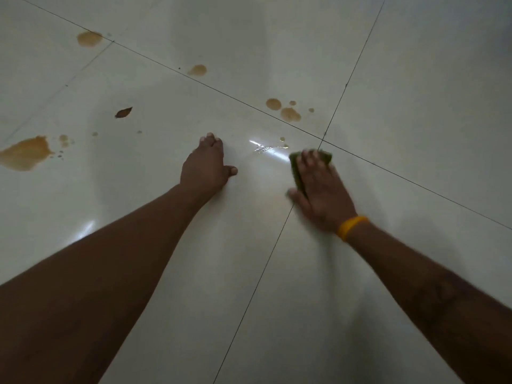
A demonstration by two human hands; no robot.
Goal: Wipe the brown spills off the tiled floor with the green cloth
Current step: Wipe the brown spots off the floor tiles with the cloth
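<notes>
My right hand [321,189] lies flat on the green cloth [297,170], pressing it to the pale tiled floor [415,106] beside a grout crossing; most of the cloth is hidden under the palm. A wet streak [267,149] glints just left of the cloth. My left hand [206,166] rests on the floor with fingers curled, holding nothing. Brown spills lie beyond: a pair of blots [288,112] above the cloth, one blot [197,70] farther off, one [89,38] at far left, and a large puddle [25,153] at the left edge.
A small dark brown leaf-like scrap [123,112] lies on the tile left of my left hand. Tiny brown droplets [63,139] dot the floor near the large puddle. Dark grout lines cross the floor.
</notes>
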